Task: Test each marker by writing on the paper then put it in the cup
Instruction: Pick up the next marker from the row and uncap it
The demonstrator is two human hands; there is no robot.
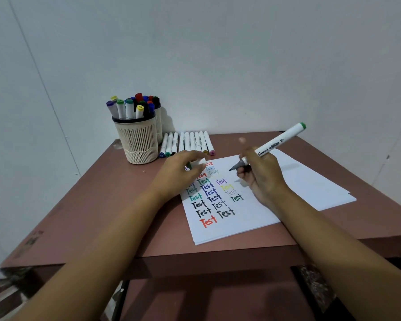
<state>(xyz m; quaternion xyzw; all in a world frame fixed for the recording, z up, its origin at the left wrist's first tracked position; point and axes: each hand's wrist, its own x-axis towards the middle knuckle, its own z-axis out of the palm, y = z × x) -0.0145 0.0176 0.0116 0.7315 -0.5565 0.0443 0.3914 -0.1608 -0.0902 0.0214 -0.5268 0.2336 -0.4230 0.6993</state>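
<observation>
Marker point(276, 144), green-ended and uncapped: I see the right hand point(262, 174) gripping it in curled fingers, nib just above the paper point(310, 184). From here the brown table point(116, 205) carries that sheet, then the ribbed cup point(138, 142) packed with markers, then a row of markers point(188, 142) beside it. The left hand point(178, 174) pinches a blurred white cap point(198, 162).

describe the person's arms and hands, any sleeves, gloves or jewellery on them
The left hand and right hand are bare: no gloves, and no rings, watch or bracelet that I can see. The forearms are bare too, with no sleeves in view up to the picture's edge. The left hand's fingertips are motion-blurred, so small details there can't be told.
</observation>
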